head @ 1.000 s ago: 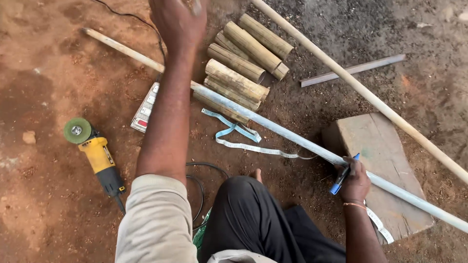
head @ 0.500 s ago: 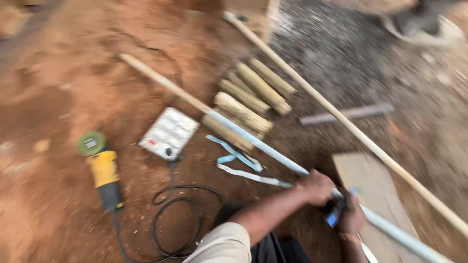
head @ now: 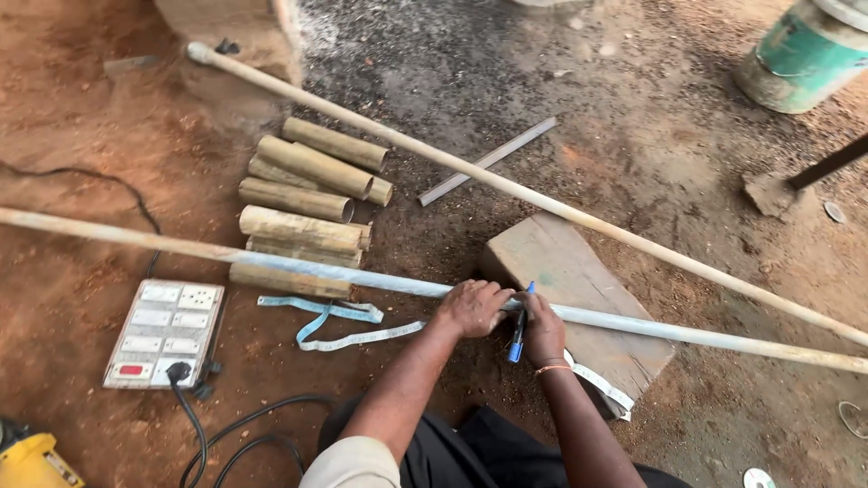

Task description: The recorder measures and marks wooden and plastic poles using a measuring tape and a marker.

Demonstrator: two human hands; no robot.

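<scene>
A long pale pipe (head: 380, 282) lies across the red dirt and over a wooden block (head: 579, 271). My left hand (head: 472, 307) grips this pipe just left of the block. Touching the pipe right beside it, my right hand (head: 544, 330) holds a blue marker pen (head: 519, 327) with its tip up against the pipe. A light blue measuring tape (head: 336, 316) lies loose on the ground under the pipe, left of my hands.
Several cut bamboo-coloured pipe pieces (head: 307, 201) are stacked beyond the pipe. A second long pole (head: 506, 185) runs diagonally, with a flat grey strip (head: 488, 161) near it. A white switch board (head: 165, 333) with black cable, a yellow grinder (head: 32, 461) and a green bucket (head: 800, 56) stand around.
My left hand came down from the far pipe pieces and took hold of the long pipe beside my right hand. The view shifted left and up.
</scene>
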